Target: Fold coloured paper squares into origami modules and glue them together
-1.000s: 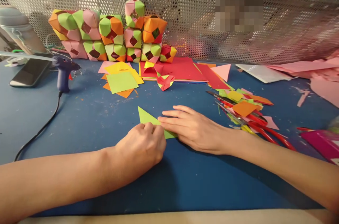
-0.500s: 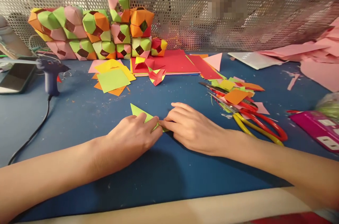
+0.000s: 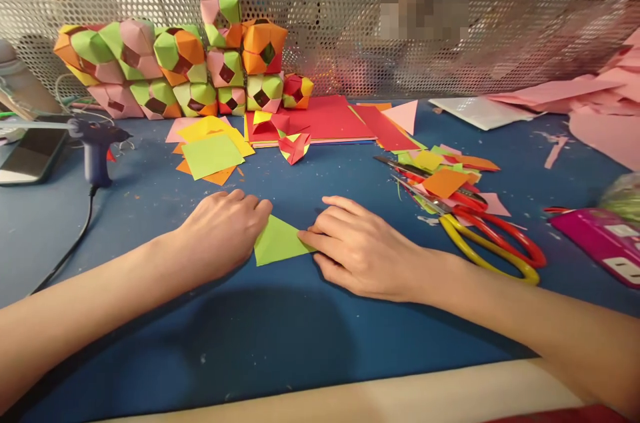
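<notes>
A folded light green paper (image 3: 281, 241) lies on the blue tabletop between my hands. My left hand (image 3: 227, 226) is closed at the paper's upper left corner, its fingertips curled under and mostly hidden. At the paper's right tip, my right hand (image 3: 357, 246) presses with its index fingertip, while its other fingers are loosely bent and partly apart. The right tip of the paper is covered by that hand.
Folded paper balls (image 3: 180, 53) are stacked at the back left, near square sheets (image 3: 213, 155) and red paper (image 3: 320, 120). A glue gun (image 3: 97, 150) stands left. Scissors (image 3: 493, 236) and scraps (image 3: 445, 182) lie right, beside a magenta power strip (image 3: 595, 236).
My left hand has moved left and slightly up from the middle of the paper to its upper left corner, uncovering more of the green paper. My right hand stays at the right tip.
</notes>
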Demonstrator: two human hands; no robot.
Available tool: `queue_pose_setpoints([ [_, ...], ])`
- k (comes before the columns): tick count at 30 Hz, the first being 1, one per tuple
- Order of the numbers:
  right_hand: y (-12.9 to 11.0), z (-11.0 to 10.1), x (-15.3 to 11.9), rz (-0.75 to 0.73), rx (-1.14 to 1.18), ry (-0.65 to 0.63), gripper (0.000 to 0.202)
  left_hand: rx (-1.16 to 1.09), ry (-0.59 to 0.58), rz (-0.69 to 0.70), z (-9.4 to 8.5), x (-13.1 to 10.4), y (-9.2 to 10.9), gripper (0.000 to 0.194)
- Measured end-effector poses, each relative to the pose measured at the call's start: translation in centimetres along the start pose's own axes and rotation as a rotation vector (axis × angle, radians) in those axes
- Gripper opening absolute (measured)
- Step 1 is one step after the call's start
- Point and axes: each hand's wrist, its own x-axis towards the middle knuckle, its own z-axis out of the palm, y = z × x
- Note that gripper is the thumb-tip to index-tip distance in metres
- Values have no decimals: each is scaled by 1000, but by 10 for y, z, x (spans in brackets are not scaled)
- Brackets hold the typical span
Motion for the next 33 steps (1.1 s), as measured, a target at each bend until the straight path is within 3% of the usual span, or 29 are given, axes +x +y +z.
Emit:
queue_pose_setpoints([
  [4,2,5,1,59,71,90,28,-156,41,-140,10,6,-11,25],
  [8,8,11,1,81,91,204,21,-514,106,-208,20,14,-28,38],
  [15,18,19,0,221,216,339,18,-1213,45,-243,5,15,-28,34],
  [17,18,18,0,248,242,351,18,-1242,52,-250,4,14,-23,32],
  [21,13,13,0,225,274,300,14,-1057,91,-220,9,14,-15,33],
  [25,7,13,2,180,281,234,27,-1074,108,-218,10,14,-12,36],
  [27,7,15,4,215,309,256,14,-1122,121,-227,8,14,-12,38],
  [33,8,13,6,432,508,372,14,-1199,187,-272,9,11,-6,43],
])
